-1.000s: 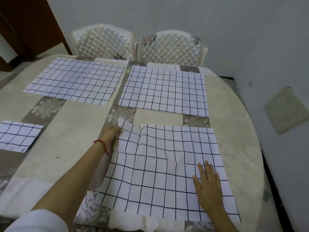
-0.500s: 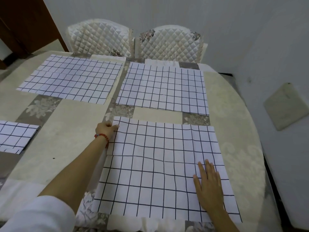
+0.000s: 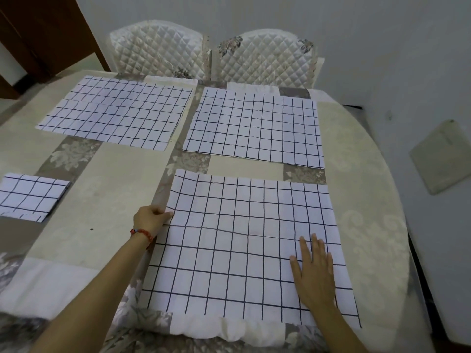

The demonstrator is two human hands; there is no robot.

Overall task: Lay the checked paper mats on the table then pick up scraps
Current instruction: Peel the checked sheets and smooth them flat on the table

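Smoothing the third checked mat (image 3: pixel 244 245) was the step I judged to be in hand: it lay spread flat on the near right part of the table (image 3: pixel 107 179), its near edge at the table's near rim, with a faint crease running across its middle. My left hand (image 3: pixel 150 219) was at the mat's left edge, fingers curled and pinching the paper there, a red bracelet (image 3: pixel 141 233) on the wrist. My right hand (image 3: pixel 314 273) lay flat on the mat's near right part, fingers straight and pressing down, holding nothing. Two other mats were already laid at the far side, one on the left (image 3: pixel 117 113) and one on the right (image 3: pixel 254 126), lying just beside each other in front of two quilted chairs (image 3: pixel 211 54). A folded checked mat (image 3: pixel 30 196) sat apart at the left edge of the table, not yet opened. I could see no scraps on the table from this view. The next move, as I read it, called for letting go of the edge, checking that this mat sat square with the one beyond it, then reaching left for the folded mat and unfolding it in the open space near the left.
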